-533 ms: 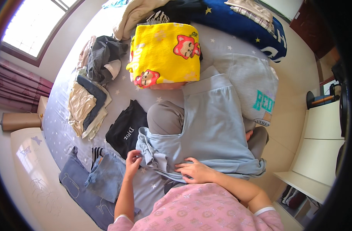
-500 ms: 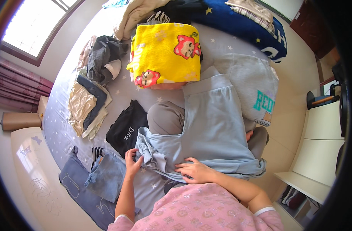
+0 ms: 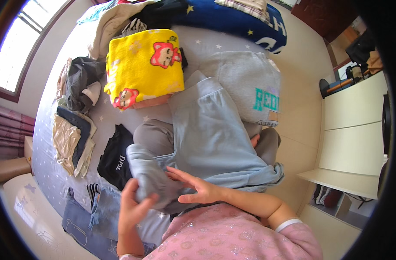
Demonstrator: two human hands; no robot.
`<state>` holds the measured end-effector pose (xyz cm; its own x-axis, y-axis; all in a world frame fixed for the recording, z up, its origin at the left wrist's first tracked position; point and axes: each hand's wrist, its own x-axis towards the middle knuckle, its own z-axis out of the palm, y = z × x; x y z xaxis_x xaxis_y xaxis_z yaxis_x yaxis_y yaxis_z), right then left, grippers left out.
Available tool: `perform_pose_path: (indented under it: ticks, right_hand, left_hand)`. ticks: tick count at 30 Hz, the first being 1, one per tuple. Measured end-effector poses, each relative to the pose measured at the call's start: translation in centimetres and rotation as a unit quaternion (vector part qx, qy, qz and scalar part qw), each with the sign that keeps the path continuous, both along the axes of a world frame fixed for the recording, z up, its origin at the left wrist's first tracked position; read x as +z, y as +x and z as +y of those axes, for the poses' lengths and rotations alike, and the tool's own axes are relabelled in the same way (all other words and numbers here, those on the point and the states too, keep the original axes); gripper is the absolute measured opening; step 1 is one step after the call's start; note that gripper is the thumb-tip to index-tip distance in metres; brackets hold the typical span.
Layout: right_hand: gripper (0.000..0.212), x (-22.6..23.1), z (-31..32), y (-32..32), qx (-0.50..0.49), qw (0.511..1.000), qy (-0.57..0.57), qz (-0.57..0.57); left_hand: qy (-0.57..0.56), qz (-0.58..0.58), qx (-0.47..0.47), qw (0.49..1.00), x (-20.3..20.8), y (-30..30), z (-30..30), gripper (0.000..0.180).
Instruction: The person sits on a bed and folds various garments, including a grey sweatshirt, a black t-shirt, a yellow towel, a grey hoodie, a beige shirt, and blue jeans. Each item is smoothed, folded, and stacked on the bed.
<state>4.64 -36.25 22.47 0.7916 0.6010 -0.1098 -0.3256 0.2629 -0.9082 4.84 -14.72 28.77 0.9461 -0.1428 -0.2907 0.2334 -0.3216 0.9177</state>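
Observation:
Light blue sweatpants [image 3: 206, 130] lie across my crossed legs, waistband pointing away from me. One trouser leg [image 3: 148, 169] is folded back at the left, bunched and slightly blurred. My left hand [image 3: 135, 203] grips the near edge of that bunched leg between thumb and fingers. Beside it, my right hand [image 3: 198, 188] lies over the cloth with fingers stretched out and thumb apart. A folded black garment [image 3: 115, 160] with white lettering is just beyond my left hand. To the right of the sweatpants, a light grey sweatshirt [image 3: 237, 82] with green letters is spread flat.
On the star-patterned bed sheet [image 3: 206, 45] sit a folded yellow blanket [image 3: 141, 65] and a rolled navy blanket [image 3: 224, 21]. Several garments [image 3: 72, 134] are piled at the left, with denim shorts [image 3: 106, 212] nearer me. White furniture [image 3: 349, 143] stands beyond the bed's right side.
The bunched trouser leg has been raised and turned upward at the left. My right hand has lifted its fingers and moved left toward it. The whole view has shifted, moving the scene leftward.

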Motion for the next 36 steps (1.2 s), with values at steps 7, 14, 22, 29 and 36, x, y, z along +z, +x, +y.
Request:
perform_pose_path:
  ticks: [7,14,22,29,36]
  right_hand:
    - [0.035,-4.6,-7.7,-0.6,-0.078,0.927,0.133,0.341]
    - [0.015,-13.6,-16.5,-5.3,-0.162,0.844,0.149,0.49]
    - [0.052,-8.1,-24.5,-11.1,-0.382,0.875,-0.28,0.104]
    - [0.058,-9.4,-27.3,-17.7,-0.169,0.732,-0.66,0.018]
    - [0.038,-3.7,-29.1,-17.6,-0.167,0.698,-0.696,-0.006]
  left_hand:
    - [-0.056,-0.136,-0.337,0.93,-0.2,2.6,-8.8,0.049]
    - [0.169,-0.275,-0.545,0.774,-10.2,1.7,-8.8,0.047]
    - [0.181,-0.264,-0.565,0.761,-11.0,1.6,-8.9,0.038]
    - [0.074,-0.262,-0.563,0.781,-9.0,1.1,-15.0,0.032]
    - [0.081,-0.307,-0.528,0.788,-12.9,-2.9,-20.8,0.047]
